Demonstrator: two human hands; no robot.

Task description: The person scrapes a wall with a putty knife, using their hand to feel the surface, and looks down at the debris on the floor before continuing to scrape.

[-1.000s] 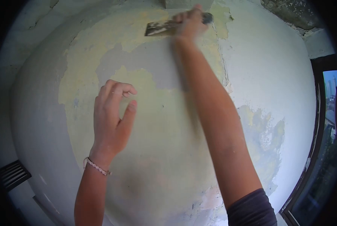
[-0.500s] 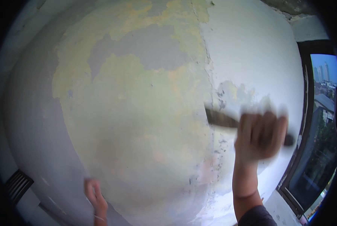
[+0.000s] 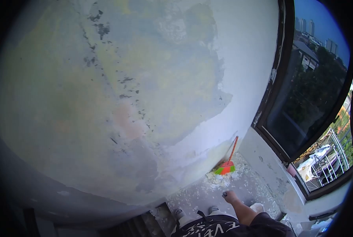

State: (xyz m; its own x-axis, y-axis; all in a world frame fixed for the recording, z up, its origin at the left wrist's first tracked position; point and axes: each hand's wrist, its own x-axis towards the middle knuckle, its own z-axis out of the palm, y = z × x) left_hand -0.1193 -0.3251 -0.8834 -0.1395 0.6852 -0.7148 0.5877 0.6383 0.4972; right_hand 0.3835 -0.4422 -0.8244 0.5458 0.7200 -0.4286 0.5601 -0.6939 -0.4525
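My right hand point(image 3: 231, 196) hangs low in front of my body, closed in a fist. From it pokes the dark rounded end of the scraper's handle point(image 3: 224, 194); the blade is hidden. Out of view is my left hand. The wall point(image 3: 172, 75) before me has large patches of yellowish and grey surface, with dark chipped spots and a rough crack line running down it. White paint borders the patch on the right.
An orange and green broom point(image 3: 226, 168) leans in the corner among flakes. Paint chips litter the floor point(image 3: 239, 185). A dark-framed window point(image 3: 277, 118) is on the right. Stairs point(image 3: 135, 226) drop away at the lower left, beside my feet.
My right hand has come down from the wall to beside my body with the scraper. My left hand has left the view. The view has turned right and downward.
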